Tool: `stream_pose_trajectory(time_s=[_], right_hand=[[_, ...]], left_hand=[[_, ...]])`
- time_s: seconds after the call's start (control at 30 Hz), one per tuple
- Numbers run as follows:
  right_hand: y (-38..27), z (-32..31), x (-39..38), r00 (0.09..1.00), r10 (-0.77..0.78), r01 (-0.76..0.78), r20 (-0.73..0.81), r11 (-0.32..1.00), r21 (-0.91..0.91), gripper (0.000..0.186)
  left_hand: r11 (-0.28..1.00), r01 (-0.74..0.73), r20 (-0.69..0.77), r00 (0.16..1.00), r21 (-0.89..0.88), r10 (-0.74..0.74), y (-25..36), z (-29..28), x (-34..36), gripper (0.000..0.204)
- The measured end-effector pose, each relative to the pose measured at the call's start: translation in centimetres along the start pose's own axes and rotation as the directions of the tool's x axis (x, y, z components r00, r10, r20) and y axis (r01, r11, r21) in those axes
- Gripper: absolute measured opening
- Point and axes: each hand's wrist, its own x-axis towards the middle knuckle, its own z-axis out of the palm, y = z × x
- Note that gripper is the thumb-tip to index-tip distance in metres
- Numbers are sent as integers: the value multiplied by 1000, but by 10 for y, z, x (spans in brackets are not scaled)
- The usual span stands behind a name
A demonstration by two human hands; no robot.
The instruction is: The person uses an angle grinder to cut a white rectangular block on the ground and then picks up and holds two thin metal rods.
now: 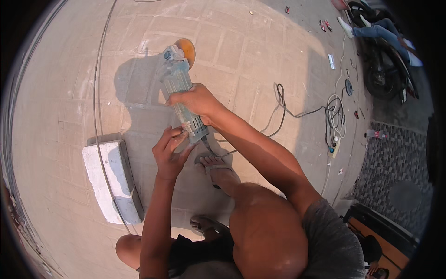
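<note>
A dusty blue-green angle grinder (179, 81) is held up over the paved ground, its orange disc (186, 52) at the far end. My right hand (197, 101) is wrapped round the middle of its body. At the rear end, my left hand (171, 151) is closed on the housing beside the vents, thumb and fingers on either side. From that end a dark power cord (208, 148) runs down past my sandalled foot (216, 166). To the left lies a white rectangular block (100, 179), with a thin cable across its top.
Black cord (281, 109) loops over the ground at right, near a tangled white cable (335, 111) and a power strip (333, 149). A parked motorcycle (383, 76) and a person's legs (376, 31) are at the far right. A long cable (96, 88) crosses the left side.
</note>
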Motion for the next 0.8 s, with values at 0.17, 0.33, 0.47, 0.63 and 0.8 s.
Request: stream_pose_trajectory(time_s=[0.17, 0.33, 0.47, 0.63, 0.8], right_hand=[[-21, -4, -36, 993, -11, 31, -113, 985, 172, 29], [-20, -41, -67, 931, -248, 278, -266, 957, 79, 52], [-37, -51, -110, 890, -303, 376, -341, 911, 170, 65], [-59, -45, -157, 795, -402, 457, -454, 889, 13, 55], [-54, -61, -181, 724, -426, 453, -542, 887, -92, 60]], left_hand=[[999, -27, 6, 1000, -26, 27, 8, 8, 4, 63], [977, -185, 281, 937, -102, 207, 49, -6, 45, 62], [955, 231, 275, 945, -186, -175, 83, 7, 39, 60], [792, 590, 399, 771, -158, -496, 134, 25, 73, 57], [686, 693, 695, 606, -222, -387, 154, 41, 95, 54]])
